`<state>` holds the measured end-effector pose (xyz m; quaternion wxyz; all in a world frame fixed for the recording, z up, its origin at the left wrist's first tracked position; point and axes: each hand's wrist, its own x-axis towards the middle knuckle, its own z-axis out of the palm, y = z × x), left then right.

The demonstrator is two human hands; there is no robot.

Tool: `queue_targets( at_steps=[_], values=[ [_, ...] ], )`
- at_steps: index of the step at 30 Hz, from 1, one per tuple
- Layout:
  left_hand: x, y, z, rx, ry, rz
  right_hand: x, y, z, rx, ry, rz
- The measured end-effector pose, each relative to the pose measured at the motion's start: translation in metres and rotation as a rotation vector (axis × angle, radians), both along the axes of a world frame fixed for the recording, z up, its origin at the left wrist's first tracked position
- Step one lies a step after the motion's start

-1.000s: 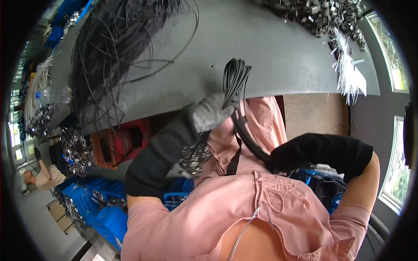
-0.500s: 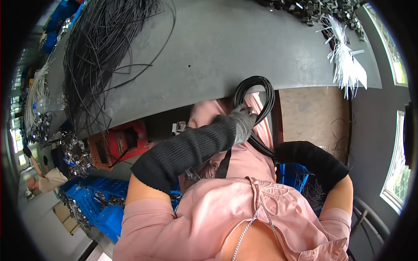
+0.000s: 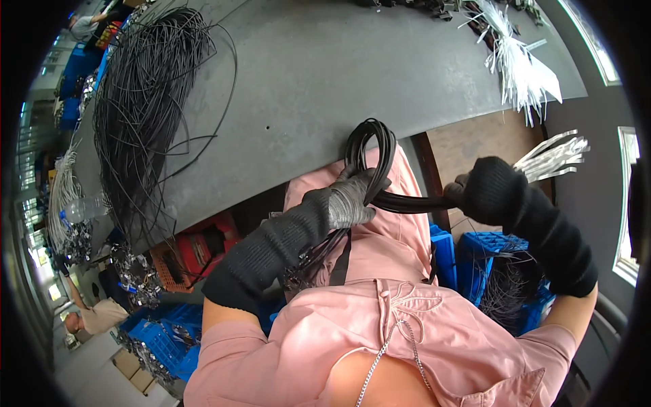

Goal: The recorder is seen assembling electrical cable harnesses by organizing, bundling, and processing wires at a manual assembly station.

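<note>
A bundle of thin black cables (image 3: 415,203) is wound into an upright loop over my lap, its top at the table's near edge. My left hand (image 3: 349,198), in a grey glove, is closed round the lower part of the loop. Out to the right, my right hand (image 3: 458,190) grips the straight run of the same bundle; its fingers are partly hidden by the black sleeve. Pale silvery strips (image 3: 557,157) fan out beyond my right wrist, probably the bundle's far end, though the sleeve covers the join. Dark cable ends (image 3: 317,256) hang below my left hand.
On the grey table (image 3: 285,88) lies a large heap of loose black cables (image 3: 146,102) at the left. White strips (image 3: 519,71) hang over the right edge. Blue crates (image 3: 480,261) with cables stand right of my lap; a red container (image 3: 207,245) is under the table. Another person (image 3: 95,316) is far left.
My right hand has moved up and out to the right, drawing the bundle's run straight. My left hand has shifted left with the loop. Silvery strips now show at the right.
</note>
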<state>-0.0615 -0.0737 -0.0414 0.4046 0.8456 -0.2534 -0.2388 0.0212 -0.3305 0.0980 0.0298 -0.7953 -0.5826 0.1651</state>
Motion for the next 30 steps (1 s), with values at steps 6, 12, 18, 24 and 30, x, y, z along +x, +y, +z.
queue_targets(
  at_steps=[6,12,18,24,30],
  values=[
    [0.003,0.000,-0.005,0.137,0.067,-0.031,0.034,0.037,0.012,-0.155,-0.090,0.191],
    [0.009,0.020,0.029,0.182,0.171,0.043,0.058,0.058,0.009,0.029,-0.129,0.180],
    [0.000,0.042,0.103,0.283,-0.253,-0.097,0.070,0.058,0.031,0.221,-0.305,0.231],
    [-0.047,-0.005,0.146,0.112,-0.092,-0.216,0.065,0.108,0.044,0.277,-0.373,0.520],
    [-0.047,-0.004,0.184,0.242,0.116,-0.302,0.058,0.111,0.049,0.235,-0.345,0.540]
  ],
)
